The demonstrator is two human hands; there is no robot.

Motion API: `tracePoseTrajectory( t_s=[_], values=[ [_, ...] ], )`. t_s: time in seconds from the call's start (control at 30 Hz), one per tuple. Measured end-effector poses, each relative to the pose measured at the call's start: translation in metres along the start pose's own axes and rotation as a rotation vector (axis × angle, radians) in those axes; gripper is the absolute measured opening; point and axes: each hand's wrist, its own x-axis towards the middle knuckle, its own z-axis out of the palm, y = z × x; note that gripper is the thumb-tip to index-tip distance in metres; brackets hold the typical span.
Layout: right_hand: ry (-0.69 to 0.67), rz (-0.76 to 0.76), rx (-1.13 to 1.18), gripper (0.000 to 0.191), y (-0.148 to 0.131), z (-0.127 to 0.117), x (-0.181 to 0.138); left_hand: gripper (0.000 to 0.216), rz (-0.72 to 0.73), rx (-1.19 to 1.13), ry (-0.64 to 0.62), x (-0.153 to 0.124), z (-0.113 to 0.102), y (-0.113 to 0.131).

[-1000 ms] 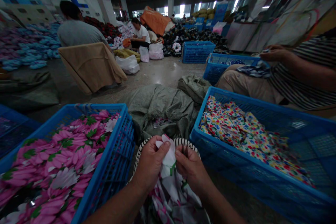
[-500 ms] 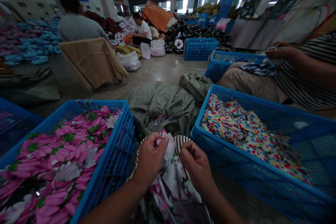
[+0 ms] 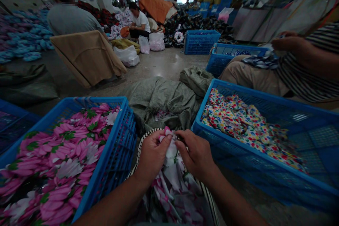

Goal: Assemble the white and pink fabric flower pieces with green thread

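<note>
The left hand (image 3: 153, 157) and right hand (image 3: 197, 150) pinch closed on a floral cloth (image 3: 172, 187), between a blue basket (image 3: 100, 97) at 9 o'clock and another blue basket (image 3: 265, 96) at 3 o'clock.

Between the left hand (image 3: 153, 159) and right hand (image 3: 197, 153): white cloth (image 3: 172, 187) with pink flowers and green leaves, beside a black-and-white striped band (image 3: 140, 152). Left of hands: blue basket (image 3: 119, 148), pink-and-white flowered cloth (image 3: 66, 159). Right: blue basket (image 3: 201, 106), white cloth with multicoloured dots (image 3: 246, 130).

cam 1: head-worn | faces fwd + down | close above L hand (image 3: 154, 157), R hand (image 3: 197, 154)
</note>
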Motion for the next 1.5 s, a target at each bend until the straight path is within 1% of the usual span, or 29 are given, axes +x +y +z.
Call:
tracePoseTrajectory(
  t_s=[0.1,0.2,0.33,0.47,0.57,0.63,0.67,0.77,0.8,0.83,0.87,0.93,0.97,1.03,1.1,1.2,1.27,1.4,1.5],
  values=[
    [0.002,-0.012,-0.117,0.022,0.004,0.001,0.003,0.024,-0.054,-0.065,-0.035,0.000,0.000,-0.006],
    [0.010,-0.030,-0.166,0.022,0.007,0.000,0.003,0.021,-0.093,-0.107,-0.047,-0.001,0.001,-0.006],
    [0.023,-0.036,-0.175,0.023,0.010,-0.001,0.002,0.018,-0.117,-0.120,-0.056,-0.002,0.002,-0.004],
    [0.032,-0.036,-0.170,0.023,0.011,0.000,0.001,0.019,-0.125,-0.113,-0.060,-0.003,0.003,-0.003],
    [0.034,-0.025,-0.121,0.021,0.014,0.001,0.001,0.020,-0.132,-0.091,-0.063,-0.004,0.003,-0.002],
    [0.060,0.016,-0.019,0.020,0.015,0.000,0.000,0.019,-0.127,-0.067,-0.070,-0.005,0.003,-0.001],
    [0.090,0.066,0.065,0.019,0.015,-0.001,-0.001,0.019,-0.124,-0.057,-0.072,-0.005,0.002,-0.002],
    [0.247,0.302,0.403,0.014,0.009,-0.003,-0.006,0.018,-0.109,-0.037,-0.069,-0.003,0.002,-0.002],
    [0.265,0.373,0.525,0.011,0.005,-0.002,-0.008,0.018,-0.098,-0.026,-0.056,-0.002,0.002,-0.001],
    [0.250,0.426,0.638,0.009,0.001,0.000,-0.010,0.018,-0.080,-0.011,-0.040,-0.001,0.003,-0.001],
    [0.201,0.462,0.735,0.007,-0.004,0.002,-0.011,0.018,-0.056,0.011,-0.022,0.000,0.003,0.000],
    [0.074,0.516,0.871,0.011,-0.010,0.011,-0.012,0.017,-0.005,0.047,-0.009,0.002,0.005,0.001],
    [0.042,0.552,0.913,0.014,-0.011,0.016,-0.011,0.015,0.009,0.044,-0.021,0.003,0.006,0.001],
    [0.050,0.631,0.984,0.019,-0.010,0.024,-0.008,0.015,-0.011,-0.021,-0.071,0.002,0.007,0.001],
    [0.074,0.693,1.067,0.025,-0.006,0.029,-0.005,0.019,-0.090,-0.143,-0.118,0.001,0.007,0.000],
    [0.069,0.739,1.167,0.029,0.000,0.029,-0.001,0.021,-0.229,-0.315,-0.124,0.001,0.005,-0.001],
    [0.070,0.748,1.215,0.030,0.002,0.029,-0.001,0.020,-0.293,-0.412,-0.120,0.001,0.004,0.002],
    [0.071,0.730,1.295,0.031,0.002,0.030,-0.002,0.017,-0.352,-0.555,-0.123,0.001,0.002,0.008],
    [0.074,0.739,1.342,0.032,0.003,0.032,-0.003,0.012,-0.375,-0.585,-0.148,0.000,0.000,0.008]
  ],
)
